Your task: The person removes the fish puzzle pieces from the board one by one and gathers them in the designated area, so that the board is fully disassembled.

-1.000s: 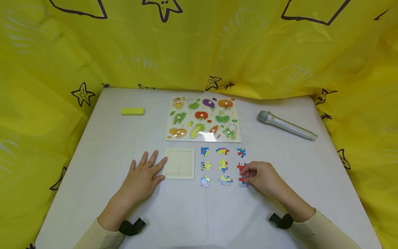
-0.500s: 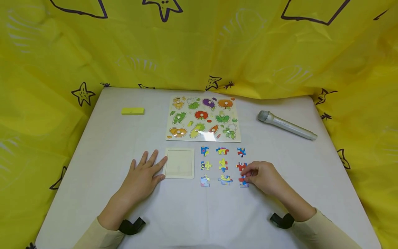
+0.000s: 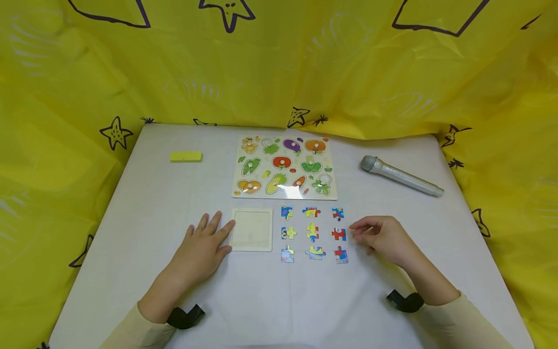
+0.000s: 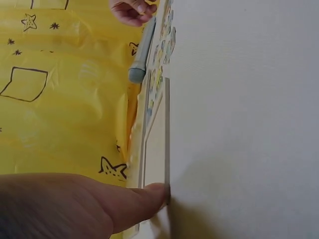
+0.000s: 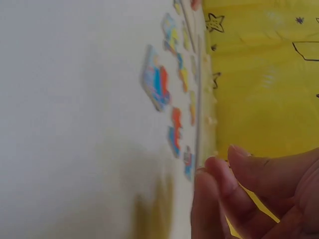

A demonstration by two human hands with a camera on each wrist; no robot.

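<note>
My left hand (image 3: 200, 247) lies with fingers spread, its index fingertip and thumb touching the left edge of a square wooden puzzle frame (image 3: 250, 230). In the left wrist view the thumb (image 4: 144, 201) presses at the near corner of that frame. Right of it, several colourful jigsaw pieces lie in three columns. A red and blue piece (image 3: 338, 234) and a lower red, blue and pink piece (image 3: 341, 255) sit nearest my right hand (image 3: 381, 237). That hand hovers beside them, fingers loosely bent and holding nothing; the right wrist view shows a gap between thumb and fingers.
Behind the pieces lies a vegetable peg-puzzle board (image 3: 285, 167). A silver microphone (image 3: 403, 177) rests at the right, and a yellow block (image 3: 186, 156) at the back left. A yellow patterned curtain (image 3: 261, 72) hangs around the white-covered table (image 3: 244, 300).
My right hand has let go of the lower right jigsaw piece and moved right and slightly back, uncovering both right-hand pieces. That lower piece now lies slightly turned. The left hand stays put.
</note>
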